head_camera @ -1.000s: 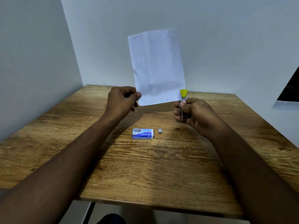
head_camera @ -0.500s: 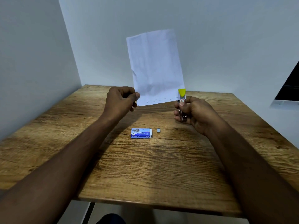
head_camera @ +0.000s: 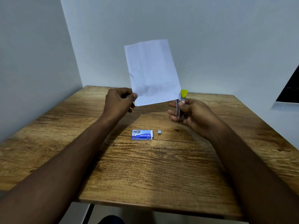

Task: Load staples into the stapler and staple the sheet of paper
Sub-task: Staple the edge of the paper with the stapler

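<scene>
A white sheet of paper (head_camera: 152, 71) stands upright in the air above the wooden table (head_camera: 161, 167). My left hand (head_camera: 119, 101) pinches its lower left corner. My right hand (head_camera: 192, 114) grips a small metal stapler (head_camera: 181, 105) with a yellow-green tip, held upright. The stapler's jaws sit at the paper's lower right corner. A row of staples shows along the paper's bottom edge. A blue staple box (head_camera: 142, 135) lies flat on the table below my hands. A small loose strip of staples (head_camera: 159, 131) rests just right of the box.
Pale walls close in the table on the left and at the back. A dark window opening (head_camera: 289, 89) with a white sill sits at the far right. The table's front edge runs across the bottom of the view.
The paper's lower right corner now sits in the stapler's jaws, and my fingers have shifted on the stapler. My left hand and the things on the table have stayed put.
</scene>
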